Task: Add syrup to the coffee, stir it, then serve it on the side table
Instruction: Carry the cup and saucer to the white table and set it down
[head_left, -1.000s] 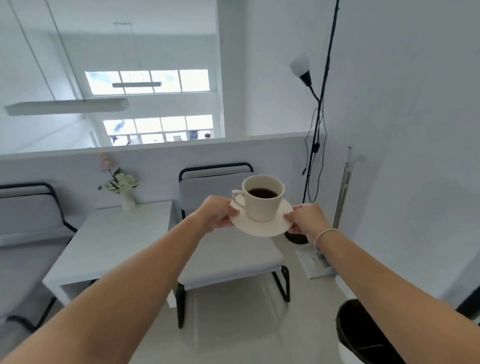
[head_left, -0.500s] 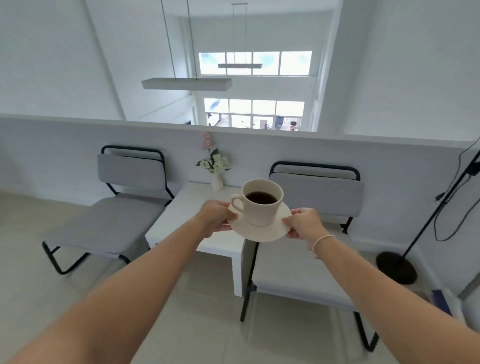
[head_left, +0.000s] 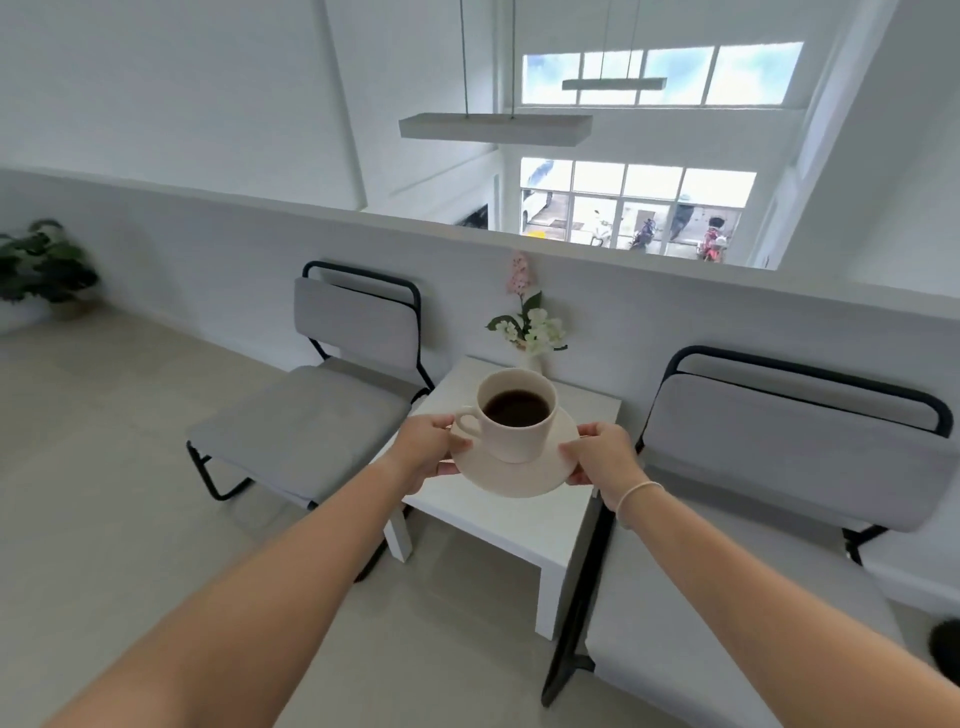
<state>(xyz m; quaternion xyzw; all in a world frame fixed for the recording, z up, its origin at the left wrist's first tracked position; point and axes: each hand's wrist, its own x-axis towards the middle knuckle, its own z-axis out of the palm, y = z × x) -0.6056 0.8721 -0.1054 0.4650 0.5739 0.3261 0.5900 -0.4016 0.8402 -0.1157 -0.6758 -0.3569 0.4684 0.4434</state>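
Note:
A cream cup (head_left: 519, 436) full of dark coffee stands on a cream saucer (head_left: 514, 477), handle to the left. My left hand (head_left: 427, 452) grips the saucer's left rim and my right hand (head_left: 602, 453) grips its right rim. I hold cup and saucer level in the air, above the white side table (head_left: 514, 525) that stands between two chairs. Whether the saucer touches the tabletop cannot be told.
A small vase of flowers (head_left: 530, 327) stands at the table's back edge. Grey chairs with black frames flank the table, one to the left (head_left: 317, 415) and one to the right (head_left: 769, 467). A potted plant (head_left: 44, 270) sits far left by the low wall.
My view has swung left and closer, so the side table now lies directly under the cup and saucer. Both hands keep the same hold on the saucer.

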